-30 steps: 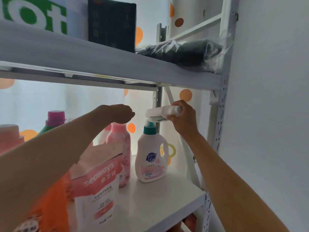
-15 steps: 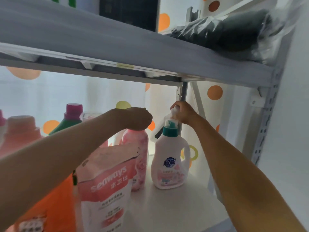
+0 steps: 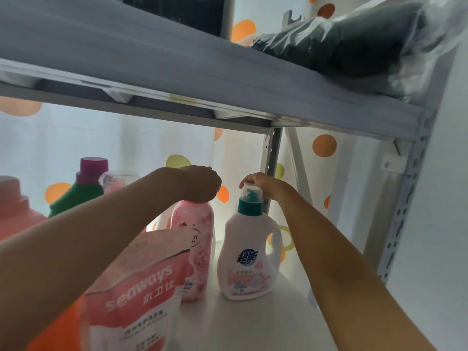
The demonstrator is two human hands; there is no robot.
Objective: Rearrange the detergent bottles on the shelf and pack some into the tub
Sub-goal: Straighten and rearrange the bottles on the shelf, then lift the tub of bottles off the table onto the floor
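Head view: both bare arms reach in over the white shelf board [image 3: 253,323], under the grey upper shelf [image 3: 177,79]. The right hand [image 3: 263,182] sits on top of the white detergent bottle [image 3: 249,259], its fingers curled down round the clear cap [image 3: 250,192] that covers the teal collar; the fingertips themselves are mostly hidden behind the cap. That bottle stands upright toward the right edge of the board, near the rear upright post [image 3: 272,173], handle turned to the right. The left hand [image 3: 200,183] hovers with curled fingers directly over the pink floral bottle [image 3: 196,249]; whether it grips that bottle's top or merely rests on it cannot be told, since the hand hides the top. The pink floral bottle stands upright just beside the white one, to its left, a narrow gap between them. In front of it, nearer the board's front edge, stands a pink refill pouch [image 3: 136,295] marked "seaways", overlapping the pink bottle's lower left. Toward the left rear are a green bottle [image 3: 78,196] with a magenta cap, a clear-capped bottle [image 3: 117,179] partly behind the left forearm, and a large pink jug [image 3: 15,211] at the left edge; an orange container [image 3: 63,325] shows low down at the left. On the upper shelf lies a dark bundle in clear plastic [image 3: 342,44] at the right end, and a dark box [image 3: 182,11] stands further left.
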